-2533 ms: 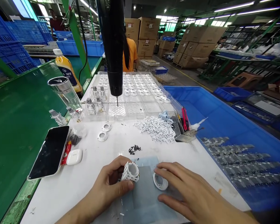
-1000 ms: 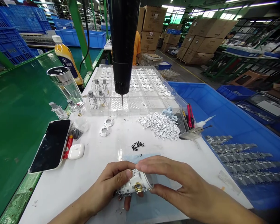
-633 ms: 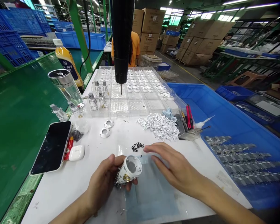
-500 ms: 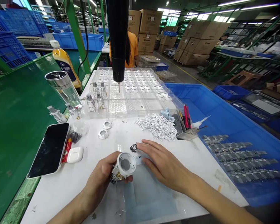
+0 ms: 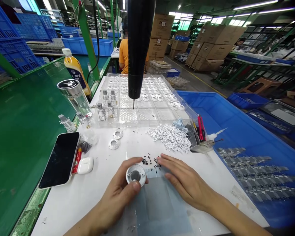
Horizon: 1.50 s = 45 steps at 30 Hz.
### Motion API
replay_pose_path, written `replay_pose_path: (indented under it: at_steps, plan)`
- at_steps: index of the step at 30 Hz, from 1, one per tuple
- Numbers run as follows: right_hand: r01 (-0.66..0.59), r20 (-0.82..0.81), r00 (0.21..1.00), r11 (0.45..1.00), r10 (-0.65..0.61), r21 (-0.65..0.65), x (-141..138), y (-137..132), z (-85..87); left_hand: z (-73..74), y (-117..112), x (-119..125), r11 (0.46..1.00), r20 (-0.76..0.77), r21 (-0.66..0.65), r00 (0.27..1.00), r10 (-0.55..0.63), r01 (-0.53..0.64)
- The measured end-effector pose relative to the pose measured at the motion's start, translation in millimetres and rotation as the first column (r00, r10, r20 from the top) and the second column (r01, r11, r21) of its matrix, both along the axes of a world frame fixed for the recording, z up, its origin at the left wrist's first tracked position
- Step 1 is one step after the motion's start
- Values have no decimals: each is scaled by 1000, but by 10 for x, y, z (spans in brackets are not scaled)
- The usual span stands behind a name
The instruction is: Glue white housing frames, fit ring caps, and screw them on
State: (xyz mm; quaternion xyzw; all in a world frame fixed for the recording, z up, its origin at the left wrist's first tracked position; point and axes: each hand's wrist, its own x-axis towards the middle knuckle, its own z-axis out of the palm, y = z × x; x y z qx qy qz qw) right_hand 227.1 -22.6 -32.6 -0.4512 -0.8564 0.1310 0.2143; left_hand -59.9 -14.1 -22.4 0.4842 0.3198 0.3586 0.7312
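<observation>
My left hand (image 5: 118, 193) is closed around a white round housing (image 5: 132, 173) with a grey centre, its thumb over the near rim. The lower part of the housing is hidden by the fingers. Small black screws (image 5: 145, 161) lie loosely scattered on the white table just past both hands. Flat and with fingers stretched out, my right hand (image 5: 186, 183) rests at the right edge of these screws, its fingertips close to or touching a few. A pale blue sheet (image 5: 162, 203) lies between the hands.
An electric screwdriver (image 5: 137, 65) hangs point-down above a clear compartment tray (image 5: 127, 123) with white rings. A pile of white pieces (image 5: 173, 137) lies right of centre. Left stand a phone (image 5: 60, 159), an earbud case (image 5: 85, 165) and a glass tumbler (image 5: 76, 96). A blue bin (image 5: 211, 108) is at right.
The black screws have spread from a tight cluster into a wider scatter to the right. My left hand has turned the housing more upright, its thumb now on the rim. The camera view has shifted slightly.
</observation>
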Motion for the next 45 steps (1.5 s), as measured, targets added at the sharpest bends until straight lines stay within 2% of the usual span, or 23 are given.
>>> replay_pose_path:
  at_steps: [2,4,6,7,8,10,12,14,16,19,21,22,24,26,30,34,40,45]
  plan:
    - [56,-83,995,998,-59,-29,-23,63,68,-11,-25,-2,996,-49,50,997,-65,67]
    - [129,-147,980,991,-133,-32,-113,156,211,-42,-39,-4,988,-85,114,991,-99,108]
    - [204,-253,946,979,-202,-19,-296,295,446,-80,-43,-2,979,-106,163,989,-108,125]
    - [231,-371,901,973,-223,-24,-425,385,595,-94,-43,-1,975,-112,177,987,-112,131]
    - [227,-504,839,974,-205,-18,-573,489,763,-104,-42,0,974,-116,183,987,-116,136]
    - [159,-734,677,984,-55,74,-893,731,1127,-110,-41,-4,974,-119,175,985,-121,141]
    - [116,-849,524,982,70,152,-1181,975,1481,-103,-39,-10,978,-112,154,986,-125,141]
    - [21,-861,496,989,116,146,-1378,1143,1758,-93,-38,-13,982,-89,137,989,-119,130]
    - [-46,-850,509,990,139,134,-1466,1160,1913,-80,-34,-11,985,-64,120,991,-117,124]
    - [-32,-898,436,998,55,46,-1432,893,1927,-54,-23,-3,985,-31,109,991,-128,131]
    - [-131,-918,389,981,-82,-143,-1349,632,1854,-42,-17,2,983,-18,132,991,-129,131]
    - [-184,-916,385,963,-112,-195,-1307,515,1809,-42,-15,4,981,-16,151,992,-124,125]
    - [-249,-914,384,939,-128,-237,-1246,343,1719,-53,-17,6,978,-19,174,994,-110,111]
    - [-253,-923,364,941,-124,-227,-1221,258,1642,-73,-22,4,979,-20,174,994,-103,105]
    - [-259,-933,316,930,-174,-261,-1215,215,1540,-98,-28,-14,978,-34,180,994,-101,106]
    - [-289,-939,293,919,-180,-266,-1232,214,1527,-113,-24,-29,977,-30,178,993,-112,116]
    - [-265,-886,370,882,-280,-389,-1347,302,1658,-164,-18,-11,980,23,168,994,-110,104]
    - [-308,-882,373,857,-289,-412,-1355,313,1658,-84,0,0,979,22,169,992,-123,117]
